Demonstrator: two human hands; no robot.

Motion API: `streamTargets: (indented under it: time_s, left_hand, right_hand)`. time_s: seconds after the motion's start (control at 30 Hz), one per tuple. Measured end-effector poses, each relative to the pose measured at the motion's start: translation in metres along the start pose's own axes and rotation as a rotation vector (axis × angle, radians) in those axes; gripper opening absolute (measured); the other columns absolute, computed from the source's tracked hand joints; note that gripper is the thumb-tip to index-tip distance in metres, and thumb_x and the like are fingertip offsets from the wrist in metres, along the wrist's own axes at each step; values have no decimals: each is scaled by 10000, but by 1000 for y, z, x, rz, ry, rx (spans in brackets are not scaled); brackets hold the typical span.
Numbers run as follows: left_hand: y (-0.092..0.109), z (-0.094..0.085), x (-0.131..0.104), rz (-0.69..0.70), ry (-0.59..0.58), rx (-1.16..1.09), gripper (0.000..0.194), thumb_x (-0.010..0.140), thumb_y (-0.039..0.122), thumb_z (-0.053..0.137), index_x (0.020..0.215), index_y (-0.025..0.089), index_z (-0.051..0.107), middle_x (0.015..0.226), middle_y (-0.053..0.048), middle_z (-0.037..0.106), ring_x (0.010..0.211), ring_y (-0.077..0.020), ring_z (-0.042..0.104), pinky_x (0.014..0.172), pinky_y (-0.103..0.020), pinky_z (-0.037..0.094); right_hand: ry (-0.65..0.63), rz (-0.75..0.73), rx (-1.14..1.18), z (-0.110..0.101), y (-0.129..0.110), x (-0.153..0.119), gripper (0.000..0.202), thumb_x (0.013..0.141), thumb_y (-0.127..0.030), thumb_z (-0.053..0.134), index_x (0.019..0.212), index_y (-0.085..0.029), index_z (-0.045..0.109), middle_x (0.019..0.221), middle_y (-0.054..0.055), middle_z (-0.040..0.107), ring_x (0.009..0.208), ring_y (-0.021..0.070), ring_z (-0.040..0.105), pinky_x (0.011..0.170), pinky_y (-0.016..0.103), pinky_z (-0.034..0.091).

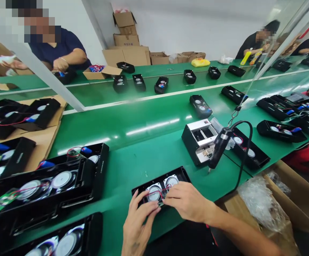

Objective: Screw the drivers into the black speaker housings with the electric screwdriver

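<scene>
- Black speaker housing (pixel 183 174) lies on the green worktop (pixel 138 156).
- Left hand (pixel 137 220), half curled, and right hand (pixel 188 201), fingertips pinched, meet near red wires (pixel 159 192); exact hold hidden.

the counter (pixel 133 156) is smooth and glossy, mirroring streaks of light. the speaker box (pixel 183 174) looks like black plastic, fairly matt; its speakers (pixel 172 180) have smooth backs and shiny metal frames. the screwdriver (pixel 220 146) has a smooth plastic-looking body. the cartons (pixel 133 55) are matt cardboard, the clear bag (pixel 261 204) crinkled, shiny plastic.
</scene>
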State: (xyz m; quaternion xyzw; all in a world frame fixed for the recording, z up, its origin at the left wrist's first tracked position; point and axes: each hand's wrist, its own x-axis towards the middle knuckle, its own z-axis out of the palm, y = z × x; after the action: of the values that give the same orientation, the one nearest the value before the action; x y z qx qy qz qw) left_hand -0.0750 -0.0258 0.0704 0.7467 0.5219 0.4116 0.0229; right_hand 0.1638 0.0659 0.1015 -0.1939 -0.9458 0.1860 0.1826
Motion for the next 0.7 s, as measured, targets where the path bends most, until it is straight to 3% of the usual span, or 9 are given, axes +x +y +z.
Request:
streamTargets:
  time_s: [0.1,0.17,0.37,0.57,0.7]
  left_hand:
    - [-8,-2,0,5,-101,95,240,916,292,819,1139,273,734,1180,-82,757,1461,-381,571,1215,-726,465]
    - [-12,-3,0,-11,-172,148,264,887,295,841,1128,262,738,1297,-122,708,1540,-431,474,1227,-769,415]
    - [-8,-1,4,-10,-292,165,190,888,158,788,1034,262,726,1339,-87,717,1575,-387,452,1302,-758,296]
    - [-5,-6,5,-16,-317,151,146,941,186,758,1066,234,700,1329,-110,702,1587,-386,436,1302,-765,287]
    - [-8,-5,4,-18,-302,154,205,926,187,770,1108,235,691,1312,-107,692,1572,-394,455,1297,-760,306]
  right_hand:
    - [-100,17,-96,4,-7,1,137,1059,-148,615,1133,-177,726,1028,60,792,936,214,711,831,360,538]
    - [-164,17,-123,0,-8,7,80,1066,-170,635,1109,-175,703,1025,52,773,933,214,705,800,353,527]
    - [-318,-9,-183,-9,-12,22,87,1026,-83,642,1006,-154,689,977,58,767,842,205,711,727,348,491]
    - [-318,-73,-272,-12,-20,29,99,960,-50,664,994,-135,700,966,95,770,926,248,706,880,384,528]
    - [-333,-79,-286,-16,-22,35,125,991,-43,624,1014,-126,715,974,115,782,928,255,713,863,389,532]
